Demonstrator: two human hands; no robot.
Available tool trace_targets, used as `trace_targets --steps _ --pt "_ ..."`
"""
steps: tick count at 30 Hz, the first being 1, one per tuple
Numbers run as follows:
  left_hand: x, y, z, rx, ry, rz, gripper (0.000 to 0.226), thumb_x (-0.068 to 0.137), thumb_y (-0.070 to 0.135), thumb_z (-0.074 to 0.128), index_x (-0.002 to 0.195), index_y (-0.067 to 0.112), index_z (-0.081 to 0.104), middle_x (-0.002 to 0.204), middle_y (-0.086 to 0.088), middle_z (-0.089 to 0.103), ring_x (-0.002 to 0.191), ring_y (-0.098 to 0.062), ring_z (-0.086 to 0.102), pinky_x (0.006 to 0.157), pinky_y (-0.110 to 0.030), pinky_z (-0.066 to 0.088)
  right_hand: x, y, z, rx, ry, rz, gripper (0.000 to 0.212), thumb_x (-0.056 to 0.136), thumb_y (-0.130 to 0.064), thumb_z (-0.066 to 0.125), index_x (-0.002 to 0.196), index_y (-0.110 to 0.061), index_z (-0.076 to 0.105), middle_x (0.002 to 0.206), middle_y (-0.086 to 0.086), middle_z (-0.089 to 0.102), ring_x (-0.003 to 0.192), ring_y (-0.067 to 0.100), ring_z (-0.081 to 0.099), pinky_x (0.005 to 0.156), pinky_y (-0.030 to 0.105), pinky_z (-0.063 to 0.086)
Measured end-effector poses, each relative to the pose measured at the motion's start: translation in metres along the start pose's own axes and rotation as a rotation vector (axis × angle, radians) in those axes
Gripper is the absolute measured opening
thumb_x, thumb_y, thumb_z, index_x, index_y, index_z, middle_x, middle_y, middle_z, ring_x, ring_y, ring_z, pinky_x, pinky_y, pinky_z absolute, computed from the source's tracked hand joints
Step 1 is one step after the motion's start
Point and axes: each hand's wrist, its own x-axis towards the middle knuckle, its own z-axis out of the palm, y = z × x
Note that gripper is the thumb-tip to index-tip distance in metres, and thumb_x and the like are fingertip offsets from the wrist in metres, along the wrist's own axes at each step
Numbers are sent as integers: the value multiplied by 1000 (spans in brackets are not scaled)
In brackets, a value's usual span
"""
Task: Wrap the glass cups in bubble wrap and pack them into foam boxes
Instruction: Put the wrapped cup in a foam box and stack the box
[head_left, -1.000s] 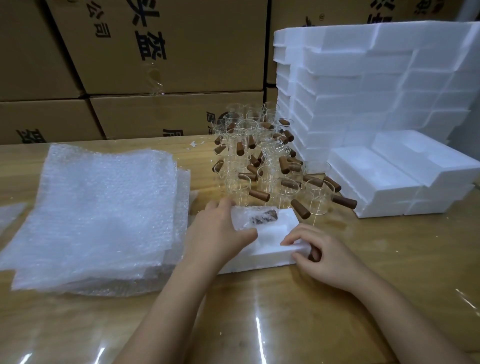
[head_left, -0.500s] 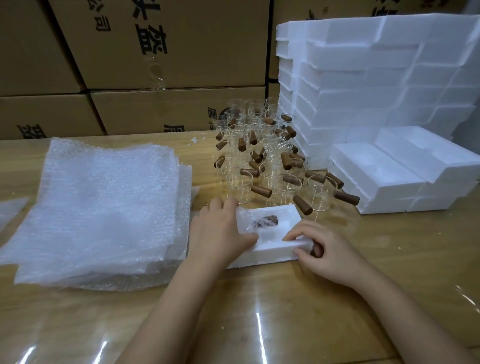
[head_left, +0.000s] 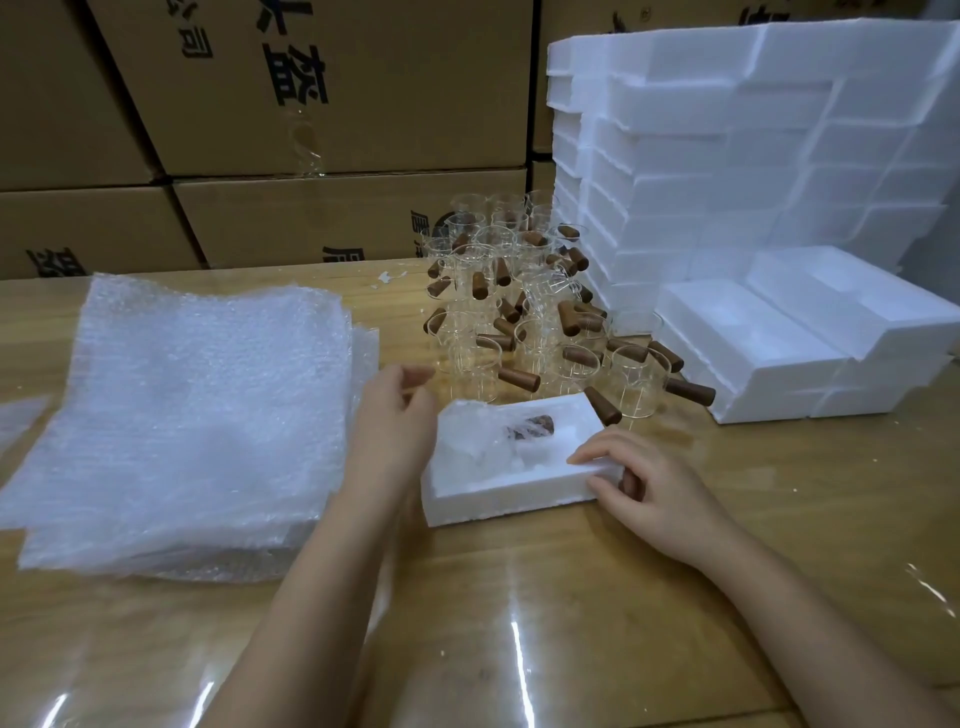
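A white foam box (head_left: 498, 496) lies open on the wooden table in front of me. Inside it rests a glass cup wrapped in bubble wrap (head_left: 511, 441), its brown wooden handle showing through. My right hand (head_left: 649, 480) grips the box's near right corner. My left hand (head_left: 395, 421) hovers just left of the box with fingers apart, holding nothing. Behind the box stand several bare glass cups with wooden handles (head_left: 519, 317). A thick stack of bubble wrap sheets (head_left: 192, 410) lies at the left.
Empty foam boxes (head_left: 748, 156) are piled high at the back right, with more foam boxes (head_left: 779, 353) lying lower beside the cups. Cardboard cartons (head_left: 322, 104) form a wall behind the table (head_left: 571, 623). A scrap of clear film (head_left: 21, 421) lies at the far left.
My left hand has lifted off the foam box and moved left, away from the wrapped cup. My right hand has stayed on the box's right corner.
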Motion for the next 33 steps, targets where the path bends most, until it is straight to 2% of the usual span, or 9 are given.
trace_targets --steps 3,6,11,15,17,20,25,29,33 --pt "0 -11 7 348 -133 67 37 93 25 52 128 13 52 130 -5 52 113 -19 52 90 -31 42 0 0 1 -15 32 -5 27 85 -5 64 98 -29 67 103 -19 59 58 14 47 59 13 38" --pt "-3 -13 10 453 -198 136 58 88 41 59 138 16 45 138 -4 50 123 -22 48 98 -36 41 0 0 3 -25 40 -4 26 85 -5 64 99 -27 66 100 -18 60 59 14 47 60 14 38" --pt "-3 -15 9 283 -302 193 82 78 48 71 146 26 33 149 7 38 137 -14 34 109 -36 33 0 0 2 -7 29 21 25 87 -4 64 101 -25 68 100 -17 60 64 17 50 63 15 39" --pt "-3 -19 12 370 -278 255 85 77 41 74 148 24 30 148 6 40 134 -16 37 108 -35 34 0 -1 1 -10 23 15 24 88 -5 63 103 -24 68 101 -17 60 71 12 52 66 14 39" --pt "-3 -20 14 392 -233 278 85 75 42 75 146 22 34 144 3 44 131 -18 40 106 -36 36 0 -2 1 -20 28 -1 24 89 -6 63 106 -22 69 105 -18 60 87 7 56 76 13 41" --pt "-1 -24 17 422 -192 280 84 73 46 75 144 22 39 138 1 45 128 -20 39 104 -37 36 1 -2 2 -34 25 -17 24 90 -6 62 109 -21 69 108 -23 58 108 -3 51 91 13 38" --pt "2 -33 20 417 -181 221 78 73 51 71 140 24 43 133 4 46 128 -22 33 101 -33 31 1 1 3 -31 20 -9 25 91 -8 62 109 -23 69 108 -25 58 109 -5 50 92 11 37" --pt "2 -39 22 339 -190 211 77 73 51 72 139 24 42 134 5 45 132 -19 28 100 -29 26 1 1 3 13 8 9 27 90 -8 63 108 -28 67 109 -22 59 109 -2 52 90 16 41" --pt "-6 -46 22 169 -191 232 83 73 50 76 142 29 34 139 14 36 132 -4 24 104 -25 22 0 2 0 30 76 -1 27 88 -13 65 110 -29 66 114 -20 58 90 8 59 76 22 47"
